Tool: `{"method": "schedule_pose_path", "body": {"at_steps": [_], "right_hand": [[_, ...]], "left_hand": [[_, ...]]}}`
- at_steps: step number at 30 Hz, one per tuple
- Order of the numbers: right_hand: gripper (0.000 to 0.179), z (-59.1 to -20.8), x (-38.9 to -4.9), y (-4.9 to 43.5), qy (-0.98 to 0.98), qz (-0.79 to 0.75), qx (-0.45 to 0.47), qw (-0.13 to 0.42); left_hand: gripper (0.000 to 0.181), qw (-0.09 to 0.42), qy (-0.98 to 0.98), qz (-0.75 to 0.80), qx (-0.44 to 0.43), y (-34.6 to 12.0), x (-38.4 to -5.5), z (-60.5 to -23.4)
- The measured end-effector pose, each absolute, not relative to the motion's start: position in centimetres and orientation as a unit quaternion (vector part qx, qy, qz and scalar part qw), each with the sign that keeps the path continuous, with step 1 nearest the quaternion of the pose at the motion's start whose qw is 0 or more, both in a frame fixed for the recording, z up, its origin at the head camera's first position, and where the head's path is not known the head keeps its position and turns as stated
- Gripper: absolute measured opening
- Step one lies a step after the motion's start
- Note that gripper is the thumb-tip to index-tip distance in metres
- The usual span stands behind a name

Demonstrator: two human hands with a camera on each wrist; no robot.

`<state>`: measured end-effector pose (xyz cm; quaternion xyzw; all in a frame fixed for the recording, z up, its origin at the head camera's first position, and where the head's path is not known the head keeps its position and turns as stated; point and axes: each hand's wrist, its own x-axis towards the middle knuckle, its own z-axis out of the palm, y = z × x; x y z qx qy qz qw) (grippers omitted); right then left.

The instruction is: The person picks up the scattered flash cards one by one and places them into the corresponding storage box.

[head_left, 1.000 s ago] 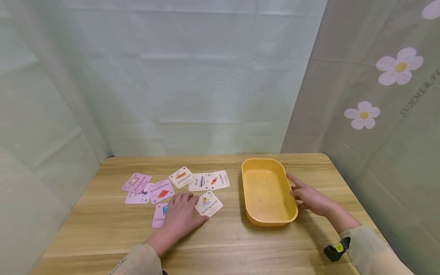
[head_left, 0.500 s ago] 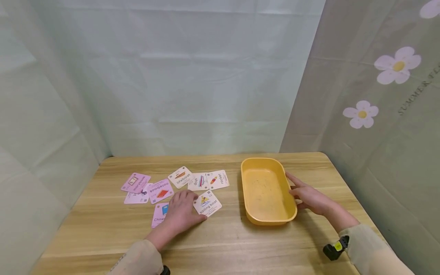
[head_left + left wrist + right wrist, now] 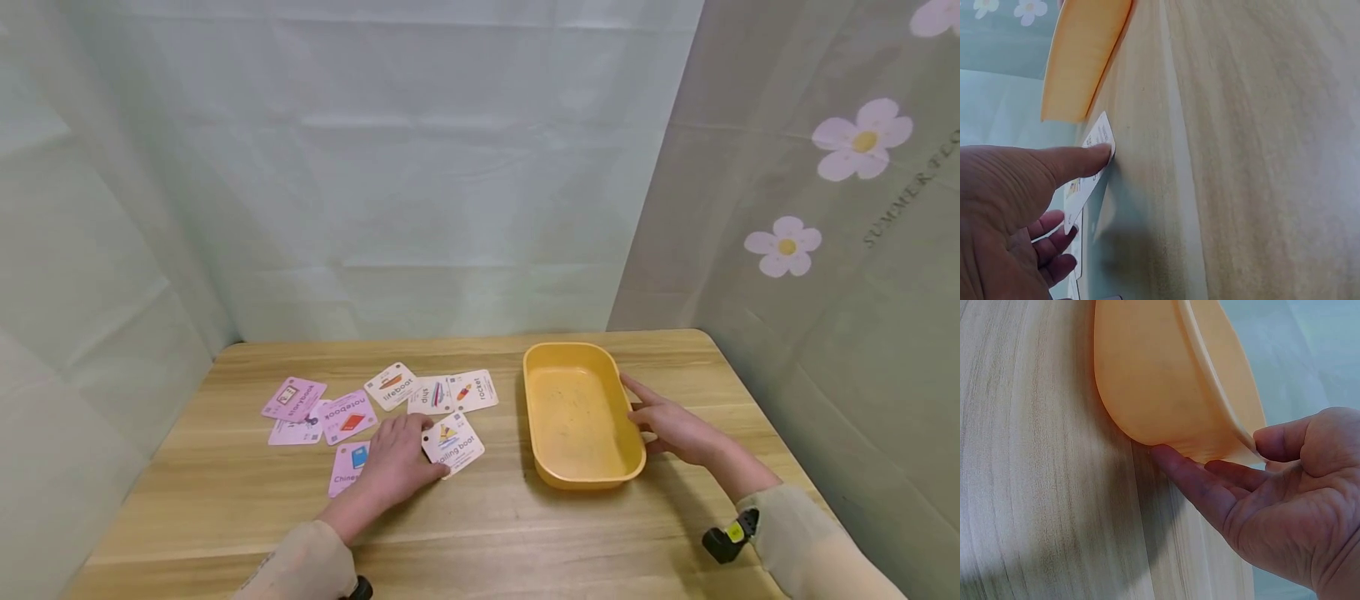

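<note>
My left hand (image 3: 397,462) pinches a white picture card marked "sailing boat" (image 3: 457,444). In the left wrist view, the thumb lies on one edge of the tilted card (image 3: 1088,181) with fingers at its far edge. My right hand (image 3: 678,433) holds the right side of a yellow plastic tub (image 3: 581,417), which has only a few marks inside. The right wrist view has the thumb at the tub's rim and fingertips low on its outer wall (image 3: 1154,394). A pink "Chinese" card (image 3: 347,471) lies partly hidden under my left hand.
White "lifeboat" (image 3: 392,386), "ship" (image 3: 430,394) and "rocket" (image 3: 474,390) cards lie in a row behind. Pink "storybook" (image 3: 295,399) and "notebook" (image 3: 348,417) cards overlap another card (image 3: 294,433) at left. Fabric curtains (image 3: 420,208) enclose the wooden table (image 3: 480,550).
The near edge of the sailing boat card has come up from the table between my left thumb and fingers, turning slightly. My right hand and the tub keep their place.
</note>
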<state>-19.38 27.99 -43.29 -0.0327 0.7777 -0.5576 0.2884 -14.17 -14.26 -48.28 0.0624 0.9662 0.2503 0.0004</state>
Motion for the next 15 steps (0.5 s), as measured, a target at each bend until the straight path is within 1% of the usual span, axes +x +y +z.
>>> {"method": "schedule_pose_path", "body": {"at_steps": [3, 6, 11, 15], "right_hand": [[0.076, -43.22, -19.39, 27.97, 0.778, -0.558, -0.03, 0.288], [0.075, -43.26, -19.47, 28.01, 0.777, -0.558, -0.03, 0.288], [0.072, -43.53, -19.68, 28.12, 0.773, -0.566, -0.02, 0.286], [0.072, -43.67, -19.69, 28.16, 0.772, -0.567, -0.021, 0.286]], "left_hand": [[0.069, 0.007, 0.965, 0.254, 0.062, -14.3, -14.54, -48.26], [0.061, 0.016, 0.965, 0.254, 0.061, -14.46, -14.82, -48.13], [0.045, 0.017, 0.964, 0.26, 0.059, -14.77, -15.06, -47.95], [0.036, 0.015, 0.96, 0.273, 0.052, -14.86, -15.18, -47.87]]}}
